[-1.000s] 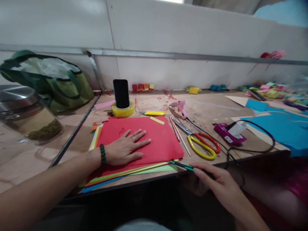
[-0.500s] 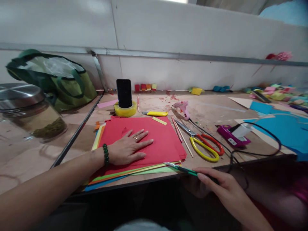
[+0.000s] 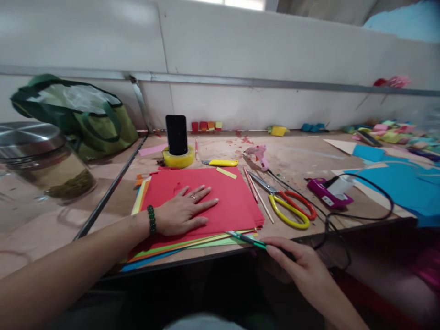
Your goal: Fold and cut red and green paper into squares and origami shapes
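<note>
My left hand (image 3: 187, 210) lies flat on a red sheet of paper (image 3: 220, 197), fingers spread and nothing in them. Under it is a stack of coloured sheets, with green, yellow, orange and blue edges showing at the front. My right hand (image 3: 292, 259) is closed around a green-and-black craft knife (image 3: 250, 239). The knife's slim metal tip points left, at the stack's front edge. Whether it touches the paper I cannot tell. A narrow yellow paper strip (image 3: 226, 173) rests near the red sheet's far edge.
Right of the stack lie scissors (image 3: 288, 211), thin sticks (image 3: 263, 201), a pink glue gun (image 3: 259, 156) and a purple power strip (image 3: 330, 195) with a cable. Behind are a yellow cutter (image 3: 223, 162) and a phone (image 3: 177, 135) in a tape roll. A jar (image 3: 48, 160) stands left.
My right hand has moved left with the craft knife, along the stack's front edge. My left hand stays on the red paper. The view has shifted slightly.
</note>
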{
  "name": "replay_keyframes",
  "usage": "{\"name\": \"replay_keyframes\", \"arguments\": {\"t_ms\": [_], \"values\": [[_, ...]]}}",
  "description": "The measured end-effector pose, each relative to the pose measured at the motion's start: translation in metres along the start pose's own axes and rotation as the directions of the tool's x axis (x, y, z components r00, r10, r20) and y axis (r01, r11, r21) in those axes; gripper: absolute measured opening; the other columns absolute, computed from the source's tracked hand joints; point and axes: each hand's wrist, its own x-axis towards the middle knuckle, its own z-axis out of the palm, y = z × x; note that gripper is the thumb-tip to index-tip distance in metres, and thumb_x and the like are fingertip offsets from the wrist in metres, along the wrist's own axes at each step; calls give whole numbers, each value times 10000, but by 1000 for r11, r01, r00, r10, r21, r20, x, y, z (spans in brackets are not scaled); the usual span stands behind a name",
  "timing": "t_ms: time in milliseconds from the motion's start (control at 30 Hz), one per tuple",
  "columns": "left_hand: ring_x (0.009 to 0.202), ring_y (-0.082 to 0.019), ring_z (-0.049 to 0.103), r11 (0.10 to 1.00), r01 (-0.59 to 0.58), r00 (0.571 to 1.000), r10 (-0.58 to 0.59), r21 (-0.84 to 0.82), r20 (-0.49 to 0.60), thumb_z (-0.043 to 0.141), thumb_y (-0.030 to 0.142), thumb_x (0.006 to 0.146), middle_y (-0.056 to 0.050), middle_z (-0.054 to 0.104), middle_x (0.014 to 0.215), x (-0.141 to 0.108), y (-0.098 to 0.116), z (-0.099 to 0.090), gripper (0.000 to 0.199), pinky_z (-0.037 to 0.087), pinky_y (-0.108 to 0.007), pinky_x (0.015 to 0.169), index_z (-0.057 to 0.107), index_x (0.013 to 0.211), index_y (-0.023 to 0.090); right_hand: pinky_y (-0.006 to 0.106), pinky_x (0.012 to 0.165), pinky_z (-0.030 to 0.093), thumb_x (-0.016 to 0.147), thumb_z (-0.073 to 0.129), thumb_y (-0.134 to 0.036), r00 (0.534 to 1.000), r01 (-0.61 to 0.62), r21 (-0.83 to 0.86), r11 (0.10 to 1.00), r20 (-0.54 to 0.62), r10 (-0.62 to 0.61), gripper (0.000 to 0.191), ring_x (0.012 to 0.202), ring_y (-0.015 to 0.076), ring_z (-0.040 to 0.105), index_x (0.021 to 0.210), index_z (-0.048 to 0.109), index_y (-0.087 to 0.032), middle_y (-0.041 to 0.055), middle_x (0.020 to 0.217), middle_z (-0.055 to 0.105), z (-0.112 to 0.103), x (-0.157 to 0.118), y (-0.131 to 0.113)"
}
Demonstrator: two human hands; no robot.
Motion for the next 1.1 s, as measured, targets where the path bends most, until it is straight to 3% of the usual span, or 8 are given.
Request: {"name": "replay_keyframes", "arguments": {"t_ms": [100,233,333,500,700,867,1000,1100], "values": [[1465,-318,93,1000,0,1000,0,-12,-15,238,589,972,-102,79,1599,6,8,3,599,120,-608,1120,188,1513,337,327,782,581,793,649,-485,999,-39,29,999,-22,39,351,882,268,706,983,780,-221,74,900,768,-8,-3,3],[1463,-324,96,999,-2,999,1,-33,-32,220,618,961,-128,100,1593,16,19,1,633,130,-589,1126,208,1514,310,278,564,579,763,665,-499,993,-115,121,986,-22,118,358,697,246,700,950,790,-221,62,771,755,-18,-6,7],[1463,-331,95,999,-25,999,24,-47,-30,226,601,969,-126,98,1594,13,16,-5,624,136,-603,1119,196,1517,305,270,514,560,768,660,-486,992,-126,131,983,-4,128,356,665,242,689,966,788,-220,56,716,740,-18,-6,10],[1468,-308,87,1000,-22,1000,22,-17,0,238,579,976,-100,70,1603,-8,-4,-7,594,129,-591,1128,183,1515,334,280,548,564,802,634,-470,994,-112,101,989,6,112,372,707,243,693,1028,769,-207,62,786,751,-14,-4,12],[1465,-315,103,1000,-29,999,29,1,-24,270,587,969,-89,74,1604,-12,-9,0,599,123,-592,1130,181,1512,350,325,799,564,816,635,-461,1000,-7,22,1000,15,7,334,938,267,686,998,770,-216,74,966,757,-11,1,4],[1467,-312,87,1000,-29,999,29,-6,-17,270,598,964,-86,59,1604,-10,-7,-1,607,124,-599,1127,168,1512,358,344,766,579,802,637,-499,998,-52,-2,999,27,52,369,896,284,697,977,775,-204,84,906,763,-11,-3,6],[1467,-311,88,1000,-24,1000,24,-7,-20,270,602,962,-99,73,1601,-10,-8,0,614,118,-599,1127,181,1513,345,362,853,555,827,615,-486,999,-31,-10,999,27,31,338,917,268,695,957,775,-218,73,944,763,-5,-3,4],[1465,-313,103,999,-37,999,36,-11,-32,284,597,962,-91,80,1602,-10,-9,1,610,115,-593,1130,187,1511,349,367,829,566,810,624,-498,999,-25,-5,1000,33,25,340,911,279,700,934,783,-223,76,934,768,-3,-1,-1]]}}
